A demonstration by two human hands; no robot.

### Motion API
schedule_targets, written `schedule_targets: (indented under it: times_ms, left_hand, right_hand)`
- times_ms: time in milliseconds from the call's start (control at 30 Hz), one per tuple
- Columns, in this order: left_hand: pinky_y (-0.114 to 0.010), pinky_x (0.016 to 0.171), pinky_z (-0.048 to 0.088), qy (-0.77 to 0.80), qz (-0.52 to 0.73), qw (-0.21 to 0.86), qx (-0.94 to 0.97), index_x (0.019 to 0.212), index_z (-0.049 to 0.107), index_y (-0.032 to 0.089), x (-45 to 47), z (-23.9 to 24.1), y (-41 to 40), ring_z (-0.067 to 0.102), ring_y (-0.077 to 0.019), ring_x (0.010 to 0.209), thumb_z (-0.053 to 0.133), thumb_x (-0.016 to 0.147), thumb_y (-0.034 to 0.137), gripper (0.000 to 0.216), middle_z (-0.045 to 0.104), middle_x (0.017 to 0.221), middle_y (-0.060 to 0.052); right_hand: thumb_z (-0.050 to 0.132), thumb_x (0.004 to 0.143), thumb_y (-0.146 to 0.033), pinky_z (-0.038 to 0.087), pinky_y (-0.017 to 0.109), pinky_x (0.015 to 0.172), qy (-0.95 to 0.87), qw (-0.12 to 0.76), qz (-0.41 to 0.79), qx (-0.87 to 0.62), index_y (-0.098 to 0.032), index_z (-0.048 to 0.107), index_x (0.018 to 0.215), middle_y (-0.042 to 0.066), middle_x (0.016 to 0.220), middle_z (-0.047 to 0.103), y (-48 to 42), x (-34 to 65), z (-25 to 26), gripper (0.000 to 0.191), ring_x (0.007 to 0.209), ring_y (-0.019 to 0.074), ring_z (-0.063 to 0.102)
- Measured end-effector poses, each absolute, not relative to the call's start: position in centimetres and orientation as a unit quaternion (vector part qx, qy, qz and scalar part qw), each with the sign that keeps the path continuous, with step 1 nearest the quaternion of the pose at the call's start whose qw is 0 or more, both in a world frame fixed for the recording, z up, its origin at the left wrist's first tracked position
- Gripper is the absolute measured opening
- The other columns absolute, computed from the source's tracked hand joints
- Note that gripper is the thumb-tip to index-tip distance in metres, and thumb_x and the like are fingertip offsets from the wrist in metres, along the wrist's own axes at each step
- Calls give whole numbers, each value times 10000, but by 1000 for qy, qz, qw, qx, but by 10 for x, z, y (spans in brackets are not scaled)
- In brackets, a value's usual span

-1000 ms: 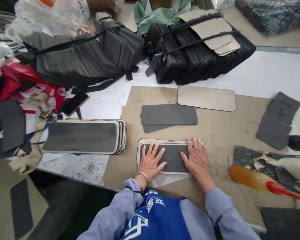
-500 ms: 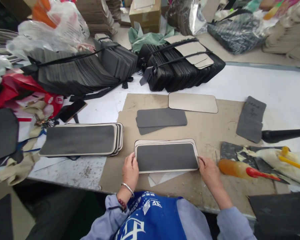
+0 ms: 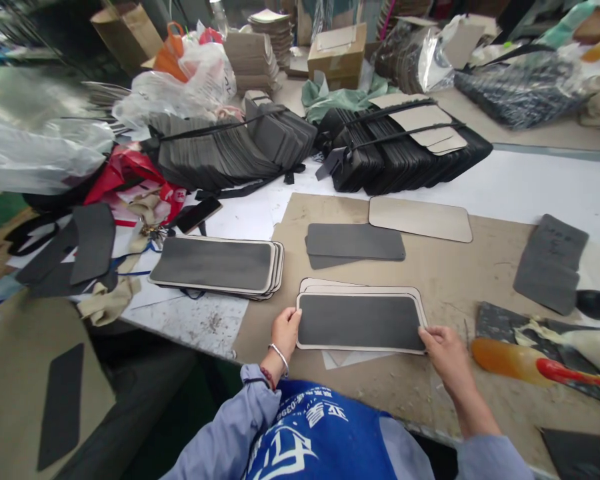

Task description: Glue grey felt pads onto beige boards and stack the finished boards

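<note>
Both grips, left hand (image 3: pixel 285 331) and right hand (image 3: pixel 446 352), clasp one panel (image 3: pixel 360 321).

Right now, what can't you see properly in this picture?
- Boards beneath the top grey-faced panel: the panel covers all but their far edges, head view.
- Left hand fingertips: tucked behind the panel's edge.
- Red-tipped glue bottle: nozzle cut off by the right edge.
- Writing on the grey foam piece: too small.

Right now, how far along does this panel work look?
A stack of finished panels sits to the left. In hand: the left hand and right hand grip the ends of a grey-faced panel. Left: loose grey sheets, a bare board and strapped bundles.
</note>
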State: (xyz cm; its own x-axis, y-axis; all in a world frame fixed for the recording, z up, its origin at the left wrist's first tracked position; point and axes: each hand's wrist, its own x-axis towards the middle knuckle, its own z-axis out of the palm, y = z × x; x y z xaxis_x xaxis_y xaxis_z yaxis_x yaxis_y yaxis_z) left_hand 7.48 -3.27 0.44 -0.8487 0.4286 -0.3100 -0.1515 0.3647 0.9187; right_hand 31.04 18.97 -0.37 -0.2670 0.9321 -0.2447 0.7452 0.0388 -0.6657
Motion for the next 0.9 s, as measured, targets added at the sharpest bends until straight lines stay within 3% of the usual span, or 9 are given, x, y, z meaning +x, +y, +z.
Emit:
schedule_targets:
  times_ms: [100,267,467,700,900]
  left_hand:
    - [-223,528,368,796,542,249,103,605,550,158,77,8,-35,438,-113,539,477,714,406,281,479,532,31]
    - [-214,547,348,806,534,223,122,618,556,162,75,40,-46,421,-110,567,472,732,404,280,468,553,34]
    - [-215,575,397,786,582,184,96,729,580,161,26,109,-88,485,-132,639,474,742,433,293,546,656,8]
    - [-226,571,378,858,507,-10,83,745,588,166,-92,144,-159,476,-134,608,447,731,418,289,539,622,14]
    - [-240,581,393,884,458,-29,86,754,604,172,-160,145,-191,519,-158,636,407,712,446,341,582,639,-4]
  right_hand:
    - [498,613,-555,443,306,530,-675,127,436,-582,-150,576,797,97,692,651,180,316,0,452,611,209,587]
    - [722,481,-475,450,227,511,-482,165,640,-576,-177,598,818,27,706,657,154,324,27,467,624,160,587]
    - [811,418,-425,473,169,512,-430,241,678,-545,-209,609,856,-3,734,655,128,265,79,528,591,113,570]
    - [712,607,-489,487,234,676,-543,257,705,-377,-170,581,929,22,785,669,76,109,97,472,725,146,605]
    - [651,640,-527,490,329,737,-586,246,692,-342,-168,564,903,55,794,678,40,41,101,454,756,199,628]
